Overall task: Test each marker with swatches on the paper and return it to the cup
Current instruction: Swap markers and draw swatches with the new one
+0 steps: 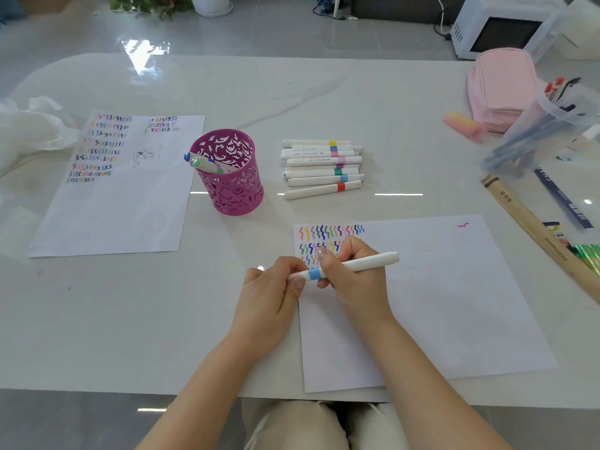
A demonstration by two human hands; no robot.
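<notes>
The pink cup (231, 177) stands left of centre, with two markers (201, 162) leaning in it. The left hand (276, 287) curls round the cap end of a blue-banded marker (367, 263). The right hand (355, 280) grips its barrel, over the swatched corner of the paper (454, 303). Loose markers (321, 168) lie beyond.
</notes>
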